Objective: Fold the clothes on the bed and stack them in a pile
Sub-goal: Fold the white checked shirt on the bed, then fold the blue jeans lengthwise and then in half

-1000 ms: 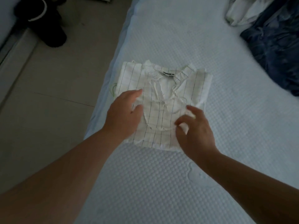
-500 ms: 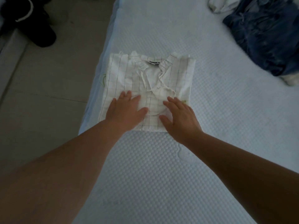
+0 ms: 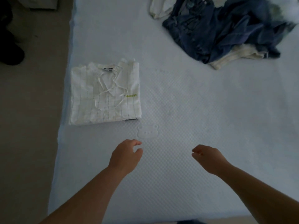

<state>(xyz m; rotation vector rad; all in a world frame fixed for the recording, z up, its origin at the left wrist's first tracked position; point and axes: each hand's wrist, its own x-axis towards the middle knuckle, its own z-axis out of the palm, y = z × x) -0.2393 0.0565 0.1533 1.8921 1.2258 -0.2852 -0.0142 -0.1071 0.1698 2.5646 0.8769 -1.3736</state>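
Observation:
A folded white checked shirt lies flat near the bed's left edge, collar label facing away from me. A dark edge of another garment peeks out under its near right corner. My left hand hovers over the mattress just below the shirt, fingers loosely curled, holding nothing. My right hand hangs to its right, also loosely curled and empty. An unfolded heap of dark blue clothes lies at the far right, with cream garments under and behind it.
The pale textured bed fills most of the view. The grey floor runs along the left. A dark object sits on the floor at the upper left.
Both hands have lifted off the folded shirt and drawn back toward me. The view has swung right, bringing the blue heap further into sight.

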